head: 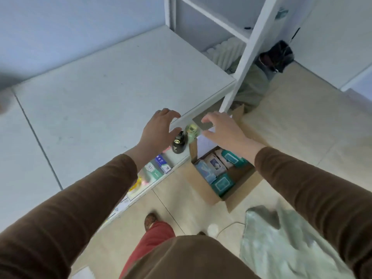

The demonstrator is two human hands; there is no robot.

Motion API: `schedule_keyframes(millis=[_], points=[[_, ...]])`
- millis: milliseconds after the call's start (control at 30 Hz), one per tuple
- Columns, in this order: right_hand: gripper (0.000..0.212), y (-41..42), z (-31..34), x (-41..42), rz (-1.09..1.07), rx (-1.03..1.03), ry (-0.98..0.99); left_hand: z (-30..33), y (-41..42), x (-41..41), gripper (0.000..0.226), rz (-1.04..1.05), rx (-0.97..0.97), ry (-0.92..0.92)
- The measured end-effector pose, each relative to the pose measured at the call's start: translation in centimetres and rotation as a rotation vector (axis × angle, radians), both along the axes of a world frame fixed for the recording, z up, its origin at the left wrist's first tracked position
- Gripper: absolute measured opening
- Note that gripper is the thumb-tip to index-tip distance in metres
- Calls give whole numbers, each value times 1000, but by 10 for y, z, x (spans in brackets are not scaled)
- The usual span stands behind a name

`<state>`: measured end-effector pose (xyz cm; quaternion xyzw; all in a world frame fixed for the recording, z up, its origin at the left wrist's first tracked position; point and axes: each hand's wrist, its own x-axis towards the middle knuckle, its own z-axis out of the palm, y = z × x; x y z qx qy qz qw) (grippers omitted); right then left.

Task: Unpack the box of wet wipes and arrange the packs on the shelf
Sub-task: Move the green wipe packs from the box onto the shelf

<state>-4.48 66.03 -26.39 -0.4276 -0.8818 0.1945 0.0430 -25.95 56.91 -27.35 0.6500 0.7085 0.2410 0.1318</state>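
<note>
1. Your left hand (159,129), fingers spread and holding nothing, hovers above the dark bottle (178,144) on the shelf (120,81); a careless reach could topple it.
2. Your right hand (221,130), also spread and empty, is well above the box (237,190), where the packs (222,183) lie; reaching down, you could snag a flap.

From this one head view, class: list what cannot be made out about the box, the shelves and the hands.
- Cardboard box: the right forearm covers its right side, so the pack count is unknown.
- Wet wipe packs: label print too small to read.
- Lower shelf: the top shelf overhangs it; only front items show.
- Left hand and right hand: contact with the shelf edge unclear.
- Blurred shape at the left edge: unidentifiable.
</note>
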Motion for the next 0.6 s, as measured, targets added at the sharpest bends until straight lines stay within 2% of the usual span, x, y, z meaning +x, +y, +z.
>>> schedule_keyframes(millis=[167, 400, 600], points=[[33, 37, -21, 76, -146, -130, 16, -32, 50, 66, 36, -63, -94, -22], [30, 99, -94, 159, -422, -293, -22, -117, 120, 126, 38, -163, -355, -57], [36, 134, -161, 211, -472, -460, -104, -181, 149, 174, 34, -172, -547, -47]])
